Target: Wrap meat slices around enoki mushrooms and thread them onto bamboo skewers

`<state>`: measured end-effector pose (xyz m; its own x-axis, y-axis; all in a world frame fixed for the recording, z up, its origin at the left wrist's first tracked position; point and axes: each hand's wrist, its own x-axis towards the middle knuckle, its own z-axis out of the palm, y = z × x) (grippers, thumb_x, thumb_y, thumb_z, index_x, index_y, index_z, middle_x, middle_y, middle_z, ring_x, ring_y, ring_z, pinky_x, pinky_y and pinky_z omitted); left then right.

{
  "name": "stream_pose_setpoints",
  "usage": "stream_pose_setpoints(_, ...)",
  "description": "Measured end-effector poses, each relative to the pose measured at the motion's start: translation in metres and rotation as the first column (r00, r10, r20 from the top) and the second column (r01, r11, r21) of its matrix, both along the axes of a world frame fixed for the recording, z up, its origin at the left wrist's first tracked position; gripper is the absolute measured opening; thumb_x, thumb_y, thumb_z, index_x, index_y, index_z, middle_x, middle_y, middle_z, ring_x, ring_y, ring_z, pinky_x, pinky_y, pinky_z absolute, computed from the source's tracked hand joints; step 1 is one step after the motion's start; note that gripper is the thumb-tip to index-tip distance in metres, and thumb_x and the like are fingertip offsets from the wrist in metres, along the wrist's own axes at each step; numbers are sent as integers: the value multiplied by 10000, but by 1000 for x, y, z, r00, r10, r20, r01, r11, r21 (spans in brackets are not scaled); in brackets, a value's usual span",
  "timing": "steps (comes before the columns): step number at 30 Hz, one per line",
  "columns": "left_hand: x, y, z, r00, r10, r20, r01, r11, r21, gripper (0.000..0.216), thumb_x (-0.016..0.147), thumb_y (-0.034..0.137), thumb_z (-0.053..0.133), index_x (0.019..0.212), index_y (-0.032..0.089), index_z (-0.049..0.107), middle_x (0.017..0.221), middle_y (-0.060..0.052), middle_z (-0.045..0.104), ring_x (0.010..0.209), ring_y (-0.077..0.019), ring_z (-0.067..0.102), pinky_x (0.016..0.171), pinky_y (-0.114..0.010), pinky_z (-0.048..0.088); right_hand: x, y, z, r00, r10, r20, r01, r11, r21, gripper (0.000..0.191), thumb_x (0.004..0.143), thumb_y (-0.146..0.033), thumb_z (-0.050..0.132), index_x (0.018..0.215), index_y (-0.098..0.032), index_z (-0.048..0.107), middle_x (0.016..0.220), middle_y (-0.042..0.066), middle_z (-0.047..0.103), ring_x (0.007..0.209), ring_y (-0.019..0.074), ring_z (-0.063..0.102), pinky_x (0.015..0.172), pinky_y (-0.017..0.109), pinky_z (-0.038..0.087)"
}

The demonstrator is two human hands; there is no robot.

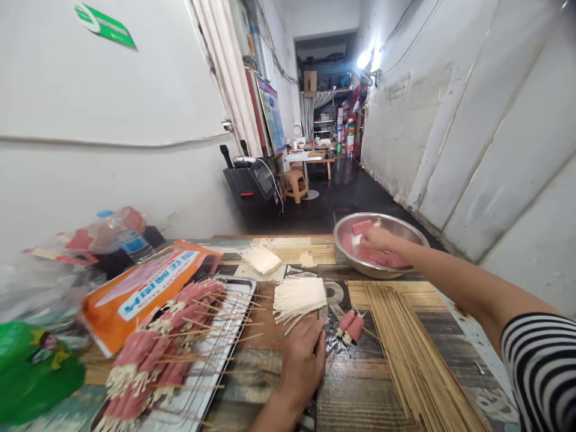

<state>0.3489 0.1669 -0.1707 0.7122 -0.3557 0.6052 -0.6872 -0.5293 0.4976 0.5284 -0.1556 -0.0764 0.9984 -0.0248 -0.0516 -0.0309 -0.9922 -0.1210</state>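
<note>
My left hand (302, 360) rests on the table with fingers curled, pinching the end of a skewer whose two pink meat rolls (351, 327) lie just to its right. Right in front of it lies a bundle of white enoki mushrooms (299, 296). My right hand (378, 239) reaches into the metal bowl (407, 227) at the far right and touches the pink meat slices (382, 257) inside; its fingers are partly hidden. A spread of bare bamboo skewers (409, 348) lies under my right arm.
A metal tray (234, 327) on the left holds several finished meat-wrapped skewers (155, 354). An orange package (144, 291), a green bag (31, 372) and a plastic bottle (121, 234) crowd the left edge. A white pad (261, 259) lies farther back. A corridor with stools and tables runs beyond.
</note>
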Motion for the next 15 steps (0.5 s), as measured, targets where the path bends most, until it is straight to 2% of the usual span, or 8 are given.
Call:
stream_pose_setpoints(4, 3, -3, 0, 1000, -20, -7, 20, 999, -35, 258, 917, 149, 458, 1070, 170, 664, 950, -99, 711, 876, -187, 658, 806, -330, 556, -9, -5, 17, 996, -84, 6, 82, 982, 171, 287, 888, -246, 455, 846, -83, 687, 780, 100, 695, 682, 151, 626, 587, 217, 462)
stream_pose_setpoints(7, 5, -5, 5, 999, -23, -39, 21, 998, -52, 255, 905, 157, 469, 1044, 185, 682, 918, -89, 715, 856, -184, 660, 803, -327, 549, -35, -5, 34, 996, -89, -9, 87, 945, 315, 331, 907, -296, 441, 998, -89, 682, 813, 85, 700, 649, 130, 624, 564, 204, 477)
stream_pose_setpoints(8, 6, -6, 8, 998, -12, -57, 9, 998, -60, 255, 900, 157, 473, 1037, 189, 687, 902, -83, 717, 843, -180, 660, 796, -321, 546, -47, -3, 40, 998, -63, -14, 64, 918, 392, 344, 907, -327, 458, 1033, -98, 682, 821, 78, 700, 649, 124, 622, 574, 206, 486)
stream_pose_setpoints(10, 9, -4, 16, 994, 39, -103, -48, 996, -81, 246, 891, 161, 488, 1011, 190, 701, 866, -70, 719, 813, -171, 657, 778, -305, 539, -77, 8, 52, 999, 35, -23, -16, 819, 573, 360, 878, -385, 527, 1062, -124, 692, 806, 66, 697, 646, 120, 614, 593, 216, 497)
stream_pose_setpoints(11, 12, -3, 20, 989, 64, -131, -76, 994, -83, 238, 887, 163, 495, 989, 183, 709, 839, -64, 717, 773, -163, 650, 753, -292, 534, -93, 17, 57, 994, 102, -42, -54, 782, 621, 364, 863, -407, 549, 1043, -132, 705, 767, 61, 691, 629, 119, 603, 585, 216, 492)
stream_pose_setpoints(13, 17, 2, 26, 967, 165, -196, -184, 979, -83, 222, 876, 175, 518, 961, 168, 722, 804, -54, 714, 703, -147, 627, 706, -273, 518, -125, 42, 65, 968, 216, -128, -95, 787, 610, 341, 856, -405, 545, 980, -149, 731, 671, 42, 668, 551, 111, 563, 514, 208, 450)
stream_pose_setpoints(15, 21, 8, 29, 935, 237, -266, -259, 964, -52, 214, 855, 180, 548, 964, 160, 731, 788, -49, 716, 677, -142, 618, 679, -263, 505, -155, 71, 66, 924, 311, -225, -145, 824, 547, 290, 849, -359, 535, 879, -164, 748, 612, 23, 649, 494, 103, 536, 476, 202, 411)
